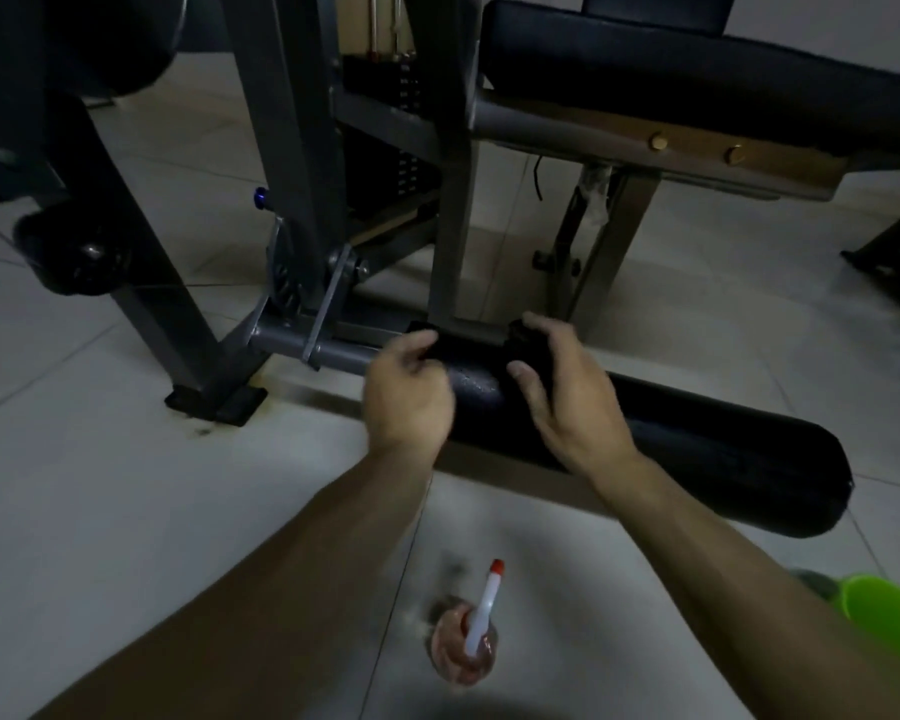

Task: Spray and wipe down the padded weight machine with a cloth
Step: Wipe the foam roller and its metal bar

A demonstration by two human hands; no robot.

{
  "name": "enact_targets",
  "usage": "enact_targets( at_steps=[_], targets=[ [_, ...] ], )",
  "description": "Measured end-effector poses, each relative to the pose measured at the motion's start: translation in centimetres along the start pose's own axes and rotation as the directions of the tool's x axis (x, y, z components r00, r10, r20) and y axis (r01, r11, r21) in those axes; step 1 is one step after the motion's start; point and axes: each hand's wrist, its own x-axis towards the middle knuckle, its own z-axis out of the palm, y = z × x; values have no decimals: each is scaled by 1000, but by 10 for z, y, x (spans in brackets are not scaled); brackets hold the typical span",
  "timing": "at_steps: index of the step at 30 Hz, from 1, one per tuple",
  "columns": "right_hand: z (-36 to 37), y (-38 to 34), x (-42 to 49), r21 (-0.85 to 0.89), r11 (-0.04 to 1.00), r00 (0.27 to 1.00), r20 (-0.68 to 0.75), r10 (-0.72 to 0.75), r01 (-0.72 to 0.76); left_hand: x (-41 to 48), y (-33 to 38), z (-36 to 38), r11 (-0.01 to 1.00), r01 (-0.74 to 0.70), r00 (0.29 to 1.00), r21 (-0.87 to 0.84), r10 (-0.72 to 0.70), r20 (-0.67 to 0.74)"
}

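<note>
1. Standing over the tiled floor [100,459], the weight machine [281,122] fills the upper half of the view with its grey steel uprights and a dark weight stack [406,96] between them.
2. To the right, its black padded seat [645,54] sits on a grey frame, well above the floor.
3. Low at the front, the machine's black roller pad [697,449] lies nearly level, just above the floor, on a grey bar that runs out from the frame at its left end. It extends down to the right.
4. The left hand [406,397] is at the pad's left end, fingers [417,343] curled over its upper edge and gripping it.
5. The right hand [572,402] is just beside it on the pad, fingers [546,327] and thumb curled round a bunched dark cloth [531,345] that is pressed to the top of the pad. The cloth's outline is hard to tell from the black padding.
6. A bright green basin [889,610] shows partly at the lower right edge, on the floor behind the right forearm.
7. A spray bottle [463,646] with a white nozzle and red tip stands upright on the floor between the two forearms, apart from both hands and the pad.
</note>
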Motion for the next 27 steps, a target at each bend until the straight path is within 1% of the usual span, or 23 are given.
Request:
enact_targets(
  at_steps=[1,2,3,5,7,9,11,12,15,17,18,20,21,23,25,27],
  targets=[
    [3,9,-4,-142,990,997,74,-14,25,7,-6,-12,999,0,997,47,3,-74],
    [7,18,-10,-256,965,991,129,-33,66,17,-15,-23,996,36,992,76,-27,-119],
    [12,24,-14,-312,944,986,158,-55,103,28,-24,-33,992,91,989,88,-80,-123],
    [15,29,-18,-289,952,987,148,-61,102,43,-35,-41,984,166,986,59,-164,-27],
    [23,20,-12,-231,967,992,88,-88,106,44,-41,-43,980,194,978,49,-197,74],
    [35,1,-4,-224,963,988,60,-141,151,42,-46,-42,981,193,978,-7,-192,79],
    [54,-26,10,-214,950,973,92,-211,226,39,-48,-42,977,198,977,-84,-190,101],
    [67,-42,19,-190,944,961,114,-251,269,42,-50,-43,978,190,977,-82,-181,109],
    [100,-72,50,-163,917,927,157,-340,364,49,-57,-44,992,122,987,15,-123,100],
    [104,-70,55,-186,885,900,183,-395,426,53,-59,-42,993,117,991,25,-118,56],
    [99,-62,50,-192,870,886,202,-418,454,53,-60,-41,993,121,992,-5,-121,42],
    [80,-39,31,-211,853,874,223,-433,477,51,-58,-35,979,145,989,-141,-139,53],
    [68,-25,19,-238,846,876,212,-434,477,50,-60,-31,966,161,987,-202,-153,57],
    [42,6,-5,-301,845,896,177,-407,442,51,-60,-23,960,152,988,-233,-152,16],
    [17,36,-29,-316,882,937,98,-335,349,51,-61,-16,978,85,994,-192,-96,-52],
    [1,52,-44,-301,929,974,-13,-227,213,50,-64,-10,992,21,994,-126,-34,-106]
  ],
)
